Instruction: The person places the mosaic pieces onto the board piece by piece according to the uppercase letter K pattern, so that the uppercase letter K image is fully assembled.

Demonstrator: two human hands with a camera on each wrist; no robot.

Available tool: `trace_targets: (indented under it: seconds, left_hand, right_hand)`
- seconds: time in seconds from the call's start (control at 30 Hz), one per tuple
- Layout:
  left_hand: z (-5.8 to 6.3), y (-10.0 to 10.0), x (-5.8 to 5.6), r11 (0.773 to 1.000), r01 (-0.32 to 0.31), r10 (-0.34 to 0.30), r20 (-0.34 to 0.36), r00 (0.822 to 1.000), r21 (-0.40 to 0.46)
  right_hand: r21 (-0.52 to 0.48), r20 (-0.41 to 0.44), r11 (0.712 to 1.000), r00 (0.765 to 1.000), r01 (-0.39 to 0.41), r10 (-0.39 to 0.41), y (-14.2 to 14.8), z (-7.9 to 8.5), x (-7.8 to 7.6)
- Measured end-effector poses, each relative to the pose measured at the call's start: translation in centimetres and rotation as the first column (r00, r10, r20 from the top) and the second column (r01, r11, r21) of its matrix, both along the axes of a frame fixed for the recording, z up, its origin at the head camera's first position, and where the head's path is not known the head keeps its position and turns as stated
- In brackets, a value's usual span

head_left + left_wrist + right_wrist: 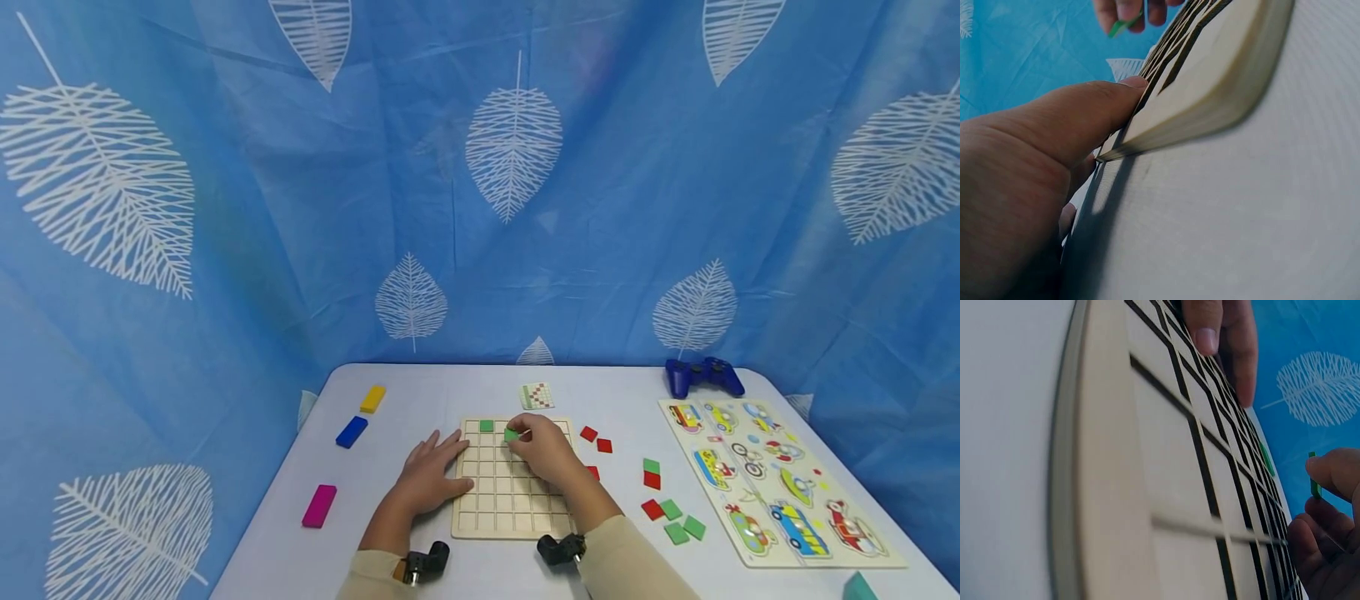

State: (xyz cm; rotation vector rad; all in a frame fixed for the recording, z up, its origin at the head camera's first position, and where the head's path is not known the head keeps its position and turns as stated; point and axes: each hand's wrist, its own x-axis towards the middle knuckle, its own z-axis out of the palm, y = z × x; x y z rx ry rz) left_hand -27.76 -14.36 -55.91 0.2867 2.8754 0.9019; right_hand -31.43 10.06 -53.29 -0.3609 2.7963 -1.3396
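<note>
A wooden grid board lies on the table in front of me. My left hand rests on its left edge, fingers spread; in the left wrist view the thumb touches the board's rim. My right hand pinches a small green square tile between thumb and fingers, over the upper part of the grid. In the right wrist view that tile is held on edge, apart from the board surface. Another green tile sits in a cell of the top row.
Loose red tiles and green tiles lie right of the board. A pattern card sits behind it. Yellow, blue and pink blocks lie at left. A vehicle puzzle and a blue game controller are at right.
</note>
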Motion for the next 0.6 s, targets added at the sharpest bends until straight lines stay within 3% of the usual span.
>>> trace_targets:
  seconds: [0.27, 0.6]
  left_hand:
    - [-0.1, -0.1, -0.1, 1.0, 0.006, -0.006, -0.009, 1.0, -0.006]
    - [-0.2, -0.1, -0.1, 1.0, 0.027, -0.028, -0.014, 1.0, -0.005]
  right_hand:
    - [-0.02, 0.004, 0.998, 0.998, -0.055, 0.055, -2.6, -0.5, -0.7]
    - [0.028, 0.017, 1.0, 1.0, 0.003, -0.004, -4.4, -1.2, -0.9]
